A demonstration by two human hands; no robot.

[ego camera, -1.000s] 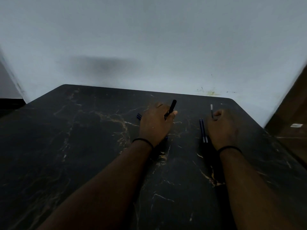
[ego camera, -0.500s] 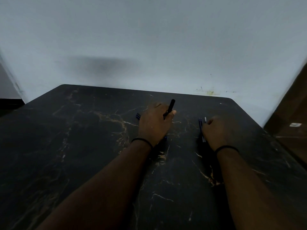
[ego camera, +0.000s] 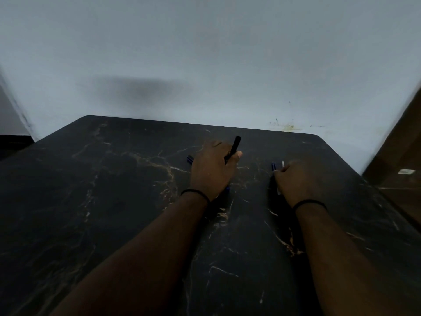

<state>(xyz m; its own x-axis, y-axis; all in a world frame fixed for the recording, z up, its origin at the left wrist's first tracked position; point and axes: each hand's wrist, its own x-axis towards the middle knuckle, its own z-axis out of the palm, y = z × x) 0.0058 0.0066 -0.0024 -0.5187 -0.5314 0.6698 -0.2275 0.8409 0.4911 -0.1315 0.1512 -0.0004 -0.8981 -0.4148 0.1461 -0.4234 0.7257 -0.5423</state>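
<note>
My left hand [ego camera: 211, 172] rests on a black marble table [ego camera: 114, 201] and grips a black pen [ego camera: 235, 144], which points up and away between thumb and fingers. A blue pen [ego camera: 189, 158] lies under that hand, only its ends showing. My right hand [ego camera: 298, 181] lies low on the table with fingers curled over a thin white-tipped pen [ego camera: 283, 163]. Just left of it lie two blue pens [ego camera: 273, 166], mostly hidden by the hand.
A pale wall stands right behind the table's far edge. A brown wooden surface [ego camera: 401, 179] borders the table on the right. The table's left half and near middle show only bare marble.
My right hand has lowered the white-tipped pen from upright down beside the two blue pens and shifted slightly left and nearer. My left hand keeps the black pen still.
</note>
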